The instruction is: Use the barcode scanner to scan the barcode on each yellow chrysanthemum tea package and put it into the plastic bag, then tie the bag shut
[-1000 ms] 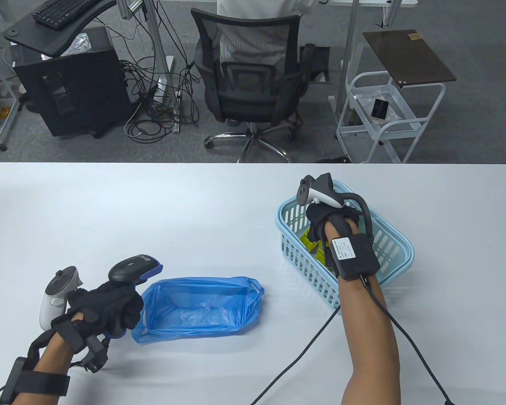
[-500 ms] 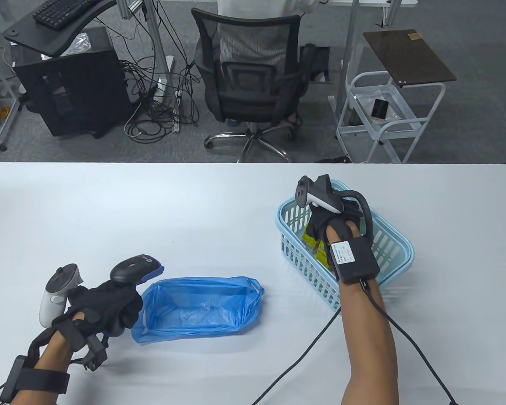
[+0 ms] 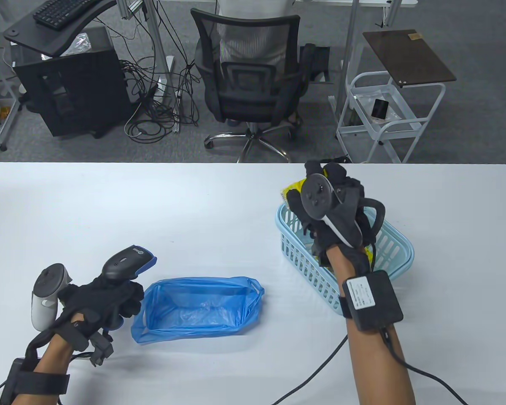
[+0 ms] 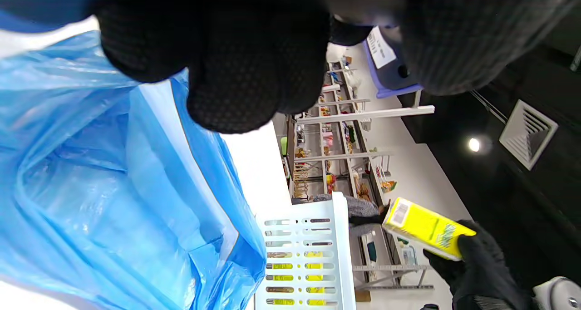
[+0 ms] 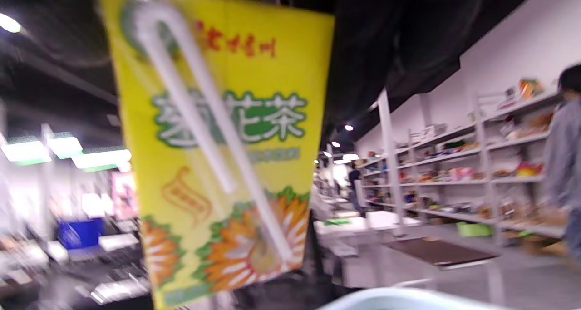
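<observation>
Up out of the basket (image 3: pixel 394 253) comes the right hand (image 3: pixel 333 211), fingers gripping a tea carton (image 4: pixel 424 228) above it; left hand (image 3: pixel 101 299) grips the scanner (image 3: pixel 124 261). Barcode may face away.

A white tabletop (image 3: pixel 152 202) with rounded far corners carries two things. A blue plastic bag (image 3: pixel 198 310) lies open near the front, left of centre, its mouth spread wide and facing up. A light blue basket (image 3: pixel 388 249) with slotted walls stands on the right half, set at an angle to the table edge and well apart from the bag. A black cable (image 3: pixel 316 371) trails across the surface at the front right.
</observation>
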`<state>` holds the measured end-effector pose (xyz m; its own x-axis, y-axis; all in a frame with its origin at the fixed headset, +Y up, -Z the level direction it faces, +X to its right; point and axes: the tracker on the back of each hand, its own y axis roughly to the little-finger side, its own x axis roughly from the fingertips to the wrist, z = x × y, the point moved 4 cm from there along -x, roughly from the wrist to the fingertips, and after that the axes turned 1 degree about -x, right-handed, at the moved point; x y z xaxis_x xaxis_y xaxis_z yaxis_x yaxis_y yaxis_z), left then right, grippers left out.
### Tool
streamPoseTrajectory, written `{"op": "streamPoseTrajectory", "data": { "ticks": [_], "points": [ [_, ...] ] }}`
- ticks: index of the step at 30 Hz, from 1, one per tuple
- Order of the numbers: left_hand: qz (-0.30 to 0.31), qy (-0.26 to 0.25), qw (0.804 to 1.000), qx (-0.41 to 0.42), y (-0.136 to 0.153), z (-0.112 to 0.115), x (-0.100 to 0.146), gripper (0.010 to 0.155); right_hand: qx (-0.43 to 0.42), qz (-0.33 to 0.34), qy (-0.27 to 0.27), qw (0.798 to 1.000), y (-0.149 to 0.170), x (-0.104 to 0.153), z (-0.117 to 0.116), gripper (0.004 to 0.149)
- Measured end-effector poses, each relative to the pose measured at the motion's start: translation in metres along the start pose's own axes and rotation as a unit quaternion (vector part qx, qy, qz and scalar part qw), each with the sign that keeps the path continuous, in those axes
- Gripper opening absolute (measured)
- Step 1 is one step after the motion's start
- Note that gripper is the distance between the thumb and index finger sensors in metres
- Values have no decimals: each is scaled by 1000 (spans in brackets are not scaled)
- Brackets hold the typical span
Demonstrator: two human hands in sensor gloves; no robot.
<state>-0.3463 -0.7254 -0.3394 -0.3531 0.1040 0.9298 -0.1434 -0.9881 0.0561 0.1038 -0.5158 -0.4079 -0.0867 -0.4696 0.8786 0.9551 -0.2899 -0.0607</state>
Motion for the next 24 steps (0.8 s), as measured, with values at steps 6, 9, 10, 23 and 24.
{"op": "streamPoseTrajectory", "data": {
  "ticks": [6, 9, 10, 23, 24],
  "points": [
    [29, 53, 997, -55, -10, 20, 1, 62, -156, 12, -57, 986, -44, 73, -58, 71],
    [38, 75, 992, -94, -14, 29, 2, 62, -162, 10, -89, 983, -61, 86, -85, 72],
    [39, 82, 990, -107, -15, 32, 2, 62, -167, 11, -93, 981, -65, 89, -91, 72],
    [23, 109, 979, -173, -8, 35, 0, 61, -178, 9, -123, 976, -78, 90, -116, 73],
    [26, 111, 979, -170, -9, 35, 0, 61, -176, 10, -124, 977, -78, 90, -116, 73]
  ]
}}
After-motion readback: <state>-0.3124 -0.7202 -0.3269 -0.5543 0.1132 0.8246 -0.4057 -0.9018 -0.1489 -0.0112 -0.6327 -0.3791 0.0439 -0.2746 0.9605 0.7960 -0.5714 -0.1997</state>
